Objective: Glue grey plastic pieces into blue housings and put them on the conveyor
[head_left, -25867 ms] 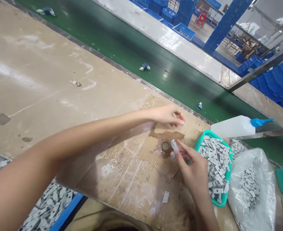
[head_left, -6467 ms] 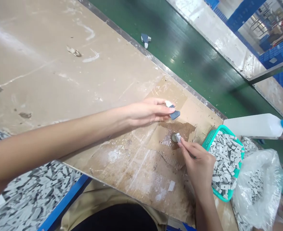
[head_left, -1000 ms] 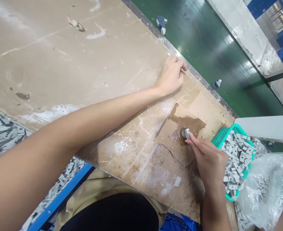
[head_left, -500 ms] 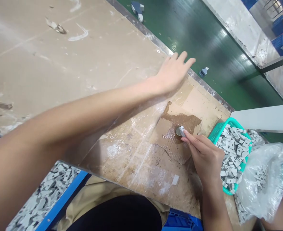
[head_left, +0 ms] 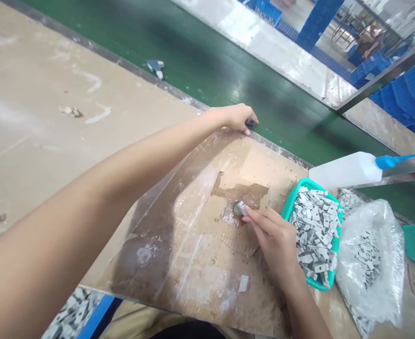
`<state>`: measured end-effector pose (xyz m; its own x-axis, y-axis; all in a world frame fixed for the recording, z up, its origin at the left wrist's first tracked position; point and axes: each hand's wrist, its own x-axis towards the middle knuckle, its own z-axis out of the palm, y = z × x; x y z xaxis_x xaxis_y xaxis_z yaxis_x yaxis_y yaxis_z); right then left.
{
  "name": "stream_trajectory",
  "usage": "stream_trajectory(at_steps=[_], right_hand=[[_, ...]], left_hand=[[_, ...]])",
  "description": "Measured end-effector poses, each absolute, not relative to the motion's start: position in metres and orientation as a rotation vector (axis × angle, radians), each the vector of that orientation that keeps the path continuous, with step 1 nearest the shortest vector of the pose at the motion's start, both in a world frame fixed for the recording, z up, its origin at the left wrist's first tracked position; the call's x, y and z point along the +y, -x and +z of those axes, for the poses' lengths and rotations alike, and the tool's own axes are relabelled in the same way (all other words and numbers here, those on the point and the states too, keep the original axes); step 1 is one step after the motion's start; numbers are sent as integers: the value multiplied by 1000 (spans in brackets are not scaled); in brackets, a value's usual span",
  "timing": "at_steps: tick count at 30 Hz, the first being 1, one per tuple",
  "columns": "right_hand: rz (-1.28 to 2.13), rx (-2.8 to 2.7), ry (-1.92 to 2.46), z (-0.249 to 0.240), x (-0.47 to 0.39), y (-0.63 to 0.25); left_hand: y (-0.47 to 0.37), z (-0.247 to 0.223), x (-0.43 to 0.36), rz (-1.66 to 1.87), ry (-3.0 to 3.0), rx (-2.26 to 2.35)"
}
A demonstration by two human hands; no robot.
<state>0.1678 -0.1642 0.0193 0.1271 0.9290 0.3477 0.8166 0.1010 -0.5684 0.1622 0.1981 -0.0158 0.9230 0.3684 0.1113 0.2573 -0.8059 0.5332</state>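
Note:
My left hand (head_left: pixel 241 118) reaches over the far edge of the bench, fingers curled round a small dark plastic part (head_left: pixel 250 123) at the green belt (head_left: pixel 193 94). In the fingertips of my right hand (head_left: pixel 273 233) is a small white plastic piece (head_left: pixel 242 207). That piece is at a small round metal cap (head_left: pixel 237 208), which sits on a wet, brown-stained patch of cardboard (head_left: pixel 225 188). Whether the piece touches the cap's inside I cannot tell. To the right of this hand stands a green basket (head_left: pixel 288 200) full of similar white-grey pieces.
Behind the basket lies a white bottle (head_left: pixel 347 170) with a blue nozzle. A clear plastic bag (head_left: pixel 387 263) of pieces sits at the right. Another blue-and-white part (head_left: pixel 155 67) rests on the belt. Below the bench, at lower left, a blue bin (head_left: pixel 96 318) holds many pieces.
My left hand has gone from spread fingers above the bench edge to curled fingers round the dark part on the belt. My right hand stays at the cap. The view has shifted.

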Motion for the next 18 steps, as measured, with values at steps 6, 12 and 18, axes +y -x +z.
stream_trajectory(at_steps=[6,12,18], right_hand=[[194,-1675,1728,15,-163,-168],[237,-1535,1677,19,-162,-166],[163,-1284,1570,32,-168,-165]], left_hand=[[-124,-2,185,474,-2602,684],[-96,-2,144,765,-1834,844],[-48,11,47,445,-1392,559]])
